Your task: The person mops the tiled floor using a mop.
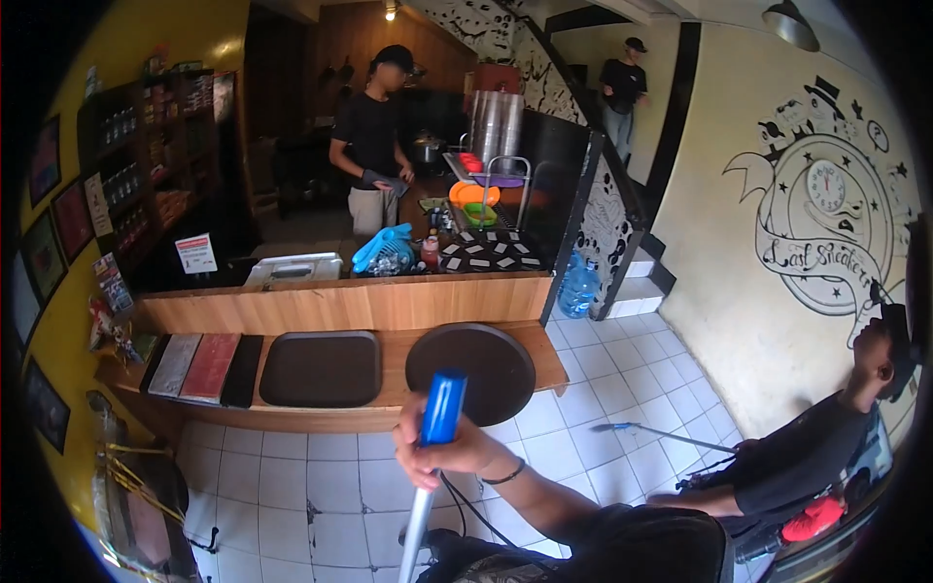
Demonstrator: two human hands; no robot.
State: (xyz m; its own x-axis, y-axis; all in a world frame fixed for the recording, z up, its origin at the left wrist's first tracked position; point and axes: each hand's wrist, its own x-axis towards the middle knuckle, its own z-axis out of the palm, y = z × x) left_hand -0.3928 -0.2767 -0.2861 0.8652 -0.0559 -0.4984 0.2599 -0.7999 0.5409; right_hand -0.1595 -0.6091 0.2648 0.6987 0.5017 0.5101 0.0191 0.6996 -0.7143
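Observation:
My right hand is closed around the upper part of a pole, just under its blue plastic end grip. The pale metal shaft runs down out of the picture, so its lower end is hidden. A dark band circles my wrist. Behind the grip, a round dark tray lies on a wooden ledge, overlapping its front edge. To its left are a rectangular dark tray and several flat folders or menus. My left hand is out of view.
A person on the right is near a long-handled tool. Another person stands behind the counter; a third is by the stairs. Blue water bottle stands on the white tiles. Wrapped item sits left.

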